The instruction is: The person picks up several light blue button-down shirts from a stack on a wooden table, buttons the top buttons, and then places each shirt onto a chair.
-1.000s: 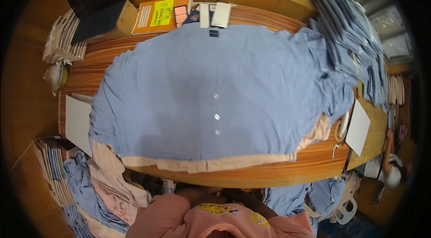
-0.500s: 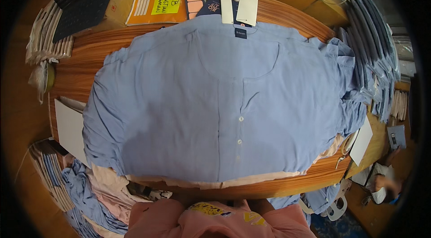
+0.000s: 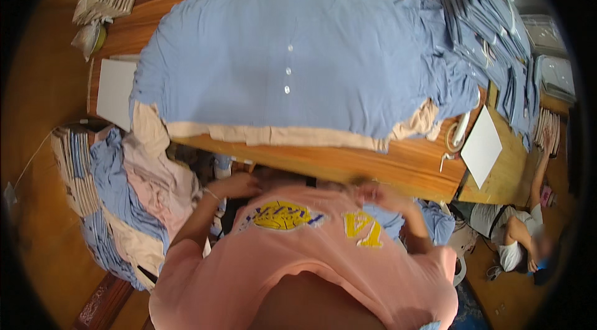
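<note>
Looking down from far away, I see a wide, pale blue cloth shirt spread flat on the striped brown wooden table, maybe so its front sits smooth. Flat peach cloth pokes out below it. The left hand and right hand are off the shirt, near the wearer's loose pink cloth top; I can't tell how their fingers are. The shirt looks soft, bunchy at its sides, with three round white buttons.

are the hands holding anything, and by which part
Neither the left hand nor the right hand touches the blue shirt; both are by the pink top, and whether they grip anything cannot be told.
</note>
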Tool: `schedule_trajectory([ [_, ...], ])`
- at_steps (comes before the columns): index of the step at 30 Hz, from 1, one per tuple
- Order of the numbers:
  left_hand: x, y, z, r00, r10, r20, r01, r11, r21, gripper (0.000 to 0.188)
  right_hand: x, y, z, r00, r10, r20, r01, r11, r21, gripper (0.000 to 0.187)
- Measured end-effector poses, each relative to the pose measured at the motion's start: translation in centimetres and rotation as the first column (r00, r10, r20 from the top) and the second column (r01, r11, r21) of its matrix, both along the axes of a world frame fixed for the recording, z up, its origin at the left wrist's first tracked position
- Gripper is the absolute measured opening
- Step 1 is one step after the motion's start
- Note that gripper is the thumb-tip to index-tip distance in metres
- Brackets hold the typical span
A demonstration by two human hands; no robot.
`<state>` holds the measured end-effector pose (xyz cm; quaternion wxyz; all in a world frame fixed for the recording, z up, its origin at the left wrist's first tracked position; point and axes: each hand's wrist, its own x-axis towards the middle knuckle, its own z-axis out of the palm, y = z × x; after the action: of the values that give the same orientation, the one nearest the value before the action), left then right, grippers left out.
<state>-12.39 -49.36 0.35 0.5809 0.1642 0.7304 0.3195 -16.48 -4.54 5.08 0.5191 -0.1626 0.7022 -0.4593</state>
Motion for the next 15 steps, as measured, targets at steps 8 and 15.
schedule_trajectory([
  [8, -11.6, -6.5, 7.3, 0.159, 0.220, -0.962, -0.533, 0.840, 0.104, 0.020, -9.6, -9.2, 0.1, 0.342, -0.205, -0.917, 0.435, 0.900, -0.039, 0.022],
  [15, -11.4, -10.9, 4.4, 0.217, 0.156, -0.964, -0.428, 0.902, 0.050, 0.016, -9.5, -8.7, -1.4, 0.294, -0.036, -0.955, 0.302, 0.952, 0.057, 0.024],
])
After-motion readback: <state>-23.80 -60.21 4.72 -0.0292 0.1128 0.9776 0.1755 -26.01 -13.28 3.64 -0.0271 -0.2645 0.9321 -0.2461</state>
